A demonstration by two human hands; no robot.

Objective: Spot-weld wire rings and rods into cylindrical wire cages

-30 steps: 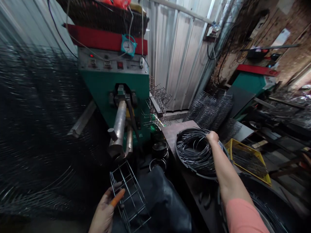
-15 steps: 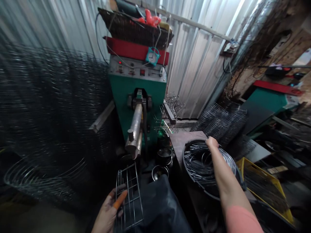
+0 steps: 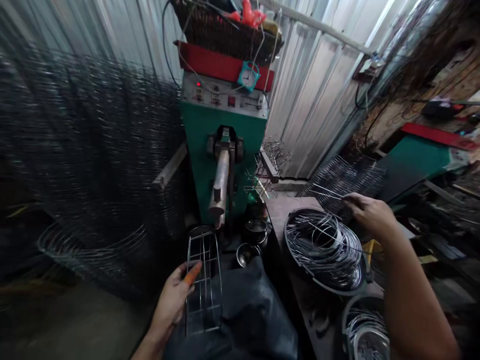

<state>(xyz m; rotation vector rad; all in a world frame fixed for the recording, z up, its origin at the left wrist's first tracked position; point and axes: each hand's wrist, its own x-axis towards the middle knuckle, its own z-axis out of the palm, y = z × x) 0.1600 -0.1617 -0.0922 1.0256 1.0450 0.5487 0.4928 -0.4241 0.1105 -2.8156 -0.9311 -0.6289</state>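
Note:
My left hand [image 3: 179,286], with an orange covering on one finger, is closed on the left side of a rectangular wire rack [image 3: 203,287] held above my dark apron [image 3: 247,310]. My right hand [image 3: 365,210] pinches a few thin metal wires [image 3: 325,191], whose free ends point left. It is raised above the far right rim of a round black tub [image 3: 318,282] full of loose wire pieces and wire rings [image 3: 337,245]. Beyond the rack, the electrode arm [image 3: 222,175] of a green spot welding machine [image 3: 204,150] points toward me.
Tall stacks of bent wire frames [image 3: 93,150] fill the left side. Small metal bowls [image 3: 247,254] sit below the welding arm. A second tub [image 3: 350,325] with wire and a metal bowl stands at the lower right. More wire stacks [image 3: 337,175] and another green machine [image 3: 416,155] stand behind.
My right hand has risen from the tub and moved right, now with wires in its fingers. The left hand still holds the rack, slightly higher. The view has shifted a little.

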